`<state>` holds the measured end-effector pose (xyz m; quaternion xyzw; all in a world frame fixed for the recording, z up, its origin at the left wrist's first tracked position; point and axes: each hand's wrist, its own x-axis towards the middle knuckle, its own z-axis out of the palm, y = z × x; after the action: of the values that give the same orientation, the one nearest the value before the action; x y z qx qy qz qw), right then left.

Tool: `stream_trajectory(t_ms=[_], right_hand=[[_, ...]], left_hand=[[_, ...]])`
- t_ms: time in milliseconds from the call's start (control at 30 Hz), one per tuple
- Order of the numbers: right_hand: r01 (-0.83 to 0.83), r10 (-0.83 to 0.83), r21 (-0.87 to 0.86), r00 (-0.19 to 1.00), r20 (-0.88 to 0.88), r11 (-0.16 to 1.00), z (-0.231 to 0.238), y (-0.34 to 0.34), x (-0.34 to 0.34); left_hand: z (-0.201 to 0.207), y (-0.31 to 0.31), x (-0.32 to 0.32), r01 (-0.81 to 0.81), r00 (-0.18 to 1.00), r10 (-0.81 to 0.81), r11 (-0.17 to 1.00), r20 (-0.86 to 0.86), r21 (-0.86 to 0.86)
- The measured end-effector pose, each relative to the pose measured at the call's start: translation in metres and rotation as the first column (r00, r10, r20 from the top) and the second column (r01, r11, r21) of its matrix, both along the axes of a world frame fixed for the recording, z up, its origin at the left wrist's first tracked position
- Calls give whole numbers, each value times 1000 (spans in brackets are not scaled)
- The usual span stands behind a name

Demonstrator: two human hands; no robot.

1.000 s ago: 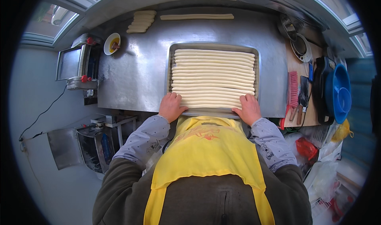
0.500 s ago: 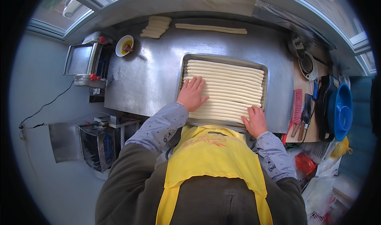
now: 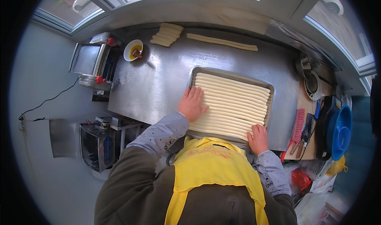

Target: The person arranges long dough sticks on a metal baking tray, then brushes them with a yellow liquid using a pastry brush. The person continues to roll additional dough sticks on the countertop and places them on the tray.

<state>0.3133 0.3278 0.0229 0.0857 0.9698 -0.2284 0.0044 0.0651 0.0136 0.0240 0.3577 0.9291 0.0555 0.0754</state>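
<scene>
Long pale dough strips (image 3: pixel 234 102) lie side by side across a shallow metal tray (image 3: pixel 271 106), filling most of it. My left hand (image 3: pixel 193 104) rests flat over the strips' left ends beside the tray's left rim, its fingers stretched out. At the near right corner, my right hand (image 3: pixel 258 139) touches the right ends of the nearest strips with its fingers extended. Neither hand grips anything. The strip ends beneath both hands are hidden.
Behind the tray on the metal table (image 3: pixel 158 90) lie two long dough strips (image 3: pixel 222 42) and a stack of short dough pieces (image 3: pixel 167 34). A white bowl (image 3: pixel 129 57) holds yellow liquid and a brush. A roller machine (image 3: pixel 87 60) stands left; a pink brush (image 3: pixel 298 125) and blue basins (image 3: pixel 340 125) sit right.
My left hand has slid left over the strips toward the tray's left rim. My right hand stays at the strips' right ends. The whole view has shifted and tilted slightly.
</scene>
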Motion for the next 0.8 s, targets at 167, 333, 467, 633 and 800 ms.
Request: stream_trajectory(t_ms=[167,333,467,633,800], right_hand=[[-2,2,0,1000,17,1000,2,6,4],[99,-97,23,992,-77,995,0,14,4],[286,-275,66,952,-133,956,-5,23,-3],[457,-485,-256,873,-55,852,-12,39,-13],[416,-424,-134,905,-31,899,-17,47,-17]], left_hand=[[-1,-17,-1,-33,999,33,999,-1,42],[-2,-33,-5,-74,995,80,989,-51,125],[-8,-42,-8,-133,986,146,980,-81,149],[-17,-47,-17,-149,985,160,978,-63,147],[-14,-47,-22,-159,986,164,960,-3,228]])
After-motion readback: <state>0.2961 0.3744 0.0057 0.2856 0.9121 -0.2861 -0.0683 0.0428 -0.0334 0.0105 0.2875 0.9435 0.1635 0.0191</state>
